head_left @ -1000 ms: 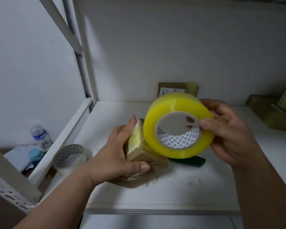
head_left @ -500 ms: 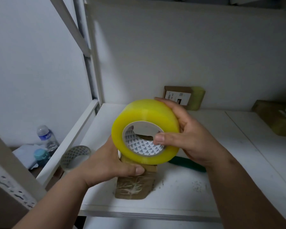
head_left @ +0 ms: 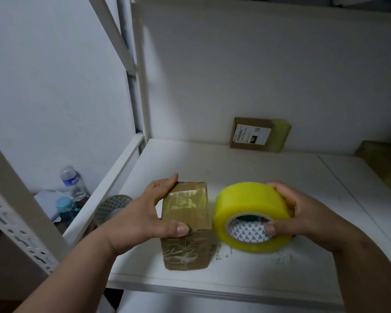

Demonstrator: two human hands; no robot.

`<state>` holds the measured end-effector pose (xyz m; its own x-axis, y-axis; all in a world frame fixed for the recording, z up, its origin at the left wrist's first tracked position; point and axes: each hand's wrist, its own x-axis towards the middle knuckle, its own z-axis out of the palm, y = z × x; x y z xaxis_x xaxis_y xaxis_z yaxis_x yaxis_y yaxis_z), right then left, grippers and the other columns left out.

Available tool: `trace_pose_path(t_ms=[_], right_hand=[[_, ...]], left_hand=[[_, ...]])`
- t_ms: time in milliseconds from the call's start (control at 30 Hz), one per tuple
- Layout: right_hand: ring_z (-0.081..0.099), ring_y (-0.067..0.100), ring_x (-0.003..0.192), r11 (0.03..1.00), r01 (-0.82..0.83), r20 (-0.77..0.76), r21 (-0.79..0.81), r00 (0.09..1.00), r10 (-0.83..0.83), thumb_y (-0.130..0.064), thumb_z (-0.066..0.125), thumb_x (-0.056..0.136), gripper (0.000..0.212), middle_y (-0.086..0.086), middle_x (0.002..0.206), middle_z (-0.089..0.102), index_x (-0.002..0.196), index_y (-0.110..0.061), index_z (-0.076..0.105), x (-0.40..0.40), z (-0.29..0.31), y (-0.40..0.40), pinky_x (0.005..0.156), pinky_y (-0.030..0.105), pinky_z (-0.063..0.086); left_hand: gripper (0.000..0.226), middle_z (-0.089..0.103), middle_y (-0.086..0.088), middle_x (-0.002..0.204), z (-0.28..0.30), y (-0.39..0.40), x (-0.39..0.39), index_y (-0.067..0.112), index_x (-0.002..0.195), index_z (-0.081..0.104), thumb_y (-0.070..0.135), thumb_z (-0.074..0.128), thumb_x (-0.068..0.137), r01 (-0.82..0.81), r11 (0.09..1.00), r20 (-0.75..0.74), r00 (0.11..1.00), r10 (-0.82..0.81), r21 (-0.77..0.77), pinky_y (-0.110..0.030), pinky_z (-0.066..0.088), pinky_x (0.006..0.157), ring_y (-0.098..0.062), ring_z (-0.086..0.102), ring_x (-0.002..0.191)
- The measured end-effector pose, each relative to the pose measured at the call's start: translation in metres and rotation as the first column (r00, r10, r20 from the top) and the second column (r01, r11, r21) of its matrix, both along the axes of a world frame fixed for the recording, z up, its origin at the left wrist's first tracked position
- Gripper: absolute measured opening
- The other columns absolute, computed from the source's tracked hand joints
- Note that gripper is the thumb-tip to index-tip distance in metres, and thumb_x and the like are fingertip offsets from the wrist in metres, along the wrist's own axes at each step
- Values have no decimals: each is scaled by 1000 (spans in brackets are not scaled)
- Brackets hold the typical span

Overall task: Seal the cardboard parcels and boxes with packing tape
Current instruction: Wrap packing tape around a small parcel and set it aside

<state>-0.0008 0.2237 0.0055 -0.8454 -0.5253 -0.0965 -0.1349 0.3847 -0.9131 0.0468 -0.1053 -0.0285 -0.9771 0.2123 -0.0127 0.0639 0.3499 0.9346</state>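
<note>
A small brown cardboard box (head_left: 186, 219), wrapped in shiny tape, stands on the white shelf (head_left: 257, 263) near its front edge. My left hand (head_left: 145, 213) grips it from the left, fingers on its far top edge and thumb on its near face. Right beside the box sits a big yellow roll of packing tape (head_left: 250, 214). My right hand (head_left: 303, 215) holds the roll, fingers over its top and thumb inside the patterned core. A green object is partly hidden behind the roll.
A labelled parcel (head_left: 259, 134) leans on the back wall. Taped boxes (head_left: 386, 164) sit at the far right. A second tape roll (head_left: 110, 207) lies left of the shelf rail, with bottles (head_left: 72, 182) and papers below. White uprights (head_left: 134, 71) stand at the left.
The yellow roll has come down from above the box to its right side, near the shelf. My left hand has turned the box so it stands upright.
</note>
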Motion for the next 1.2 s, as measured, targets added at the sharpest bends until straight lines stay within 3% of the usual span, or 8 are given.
trace_pose_path(t_ms=[267, 400, 467, 567, 800, 967, 1133, 1200], right_hand=[[68, 29, 101, 999, 12, 156, -52, 988, -4, -28, 86, 52, 61, 6, 109, 69, 109, -35, 64, 0, -37, -13, 87, 53, 54], [68, 28, 99, 999, 24, 118, -27, 993, -20, -32, 84, 51, 60, 6, 106, 69, 106, -35, 62, 1, -34, -16, 86, 56, 53], [68, 26, 97, 1000, 13, 96, -6, 995, -13, -33, 83, 51, 59, 5, 105, 69, 106, -35, 61, 2, -32, -21, 84, 54, 54], [68, 23, 95, 999, 6, 28, 42, 1000, -8, -38, 81, 50, 59, 1, 105, 68, 105, -41, 59, 3, -29, -27, 82, 53, 56], [69, 25, 102, 942, 135, 36, -306, 991, -130, -32, 96, 41, 87, 0, 112, 70, 119, -22, 58, 9, -34, -24, 79, 38, 59], [68, 25, 104, 753, 197, 107, -627, 980, -167, -27, 98, 39, 88, 9, 114, 67, 117, -14, 60, -6, -20, -20, 82, 36, 58], [66, 33, 110, 789, 198, 183, -582, 977, -111, -41, 97, 44, 82, 14, 114, 70, 117, -26, 63, -4, -34, -54, 88, 43, 56], [67, 32, 108, 818, 187, 154, -544, 980, -122, -45, 95, 48, 71, 11, 108, 72, 111, -34, 66, 0, -35, -67, 88, 42, 56]], left_hand=[[132, 17, 42, 148, 18, 0, 1, 44, 152, 16, 75, 80, 42, 78, 966, 47, 997, -68, -248, -16, 34, 110, 10, 27, 138], [134, -21, 31, 154, 48, 20, -1, 38, 154, -12, 86, 61, 52, 103, 645, -38, 979, -200, -757, -44, 7, 124, 4, -21, 144], [133, -22, 25, 157, 51, 35, -4, 38, 152, -19, 82, 65, 59, 111, 490, -10, 972, -237, -865, -55, 1, 121, -3, -25, 145], [132, -6, 15, 160, 40, 48, -8, 35, 153, -19, 75, 70, 63, 88, 450, -41, 962, -270, -889, -53, 12, 121, -10, -10, 148], [138, 13, 32, 137, 29, 18, -9, 39, 155, 0, 78, 71, 44, 28, 804, -180, 969, -167, -594, -2, 14, 105, 4, 10, 136], [131, 26, 31, 140, 1, 22, -6, 43, 151, 14, 70, 78, 41, -52, 984, -186, 982, 20, -172, -9, 33, 105, 11, 34, 130], [135, 30, 27, 149, -41, 26, 6, 45, 153, 12, 68, 88, 44, -101, 981, -1, 995, 103, 163, -29, 42, 109, 7, 43, 130], [130, 30, 31, 149, -42, 15, 7, 53, 149, 3, 55, 89, 51, -60, 985, 46, 998, 53, 162, -22, 43, 105, 12, 43, 128]])
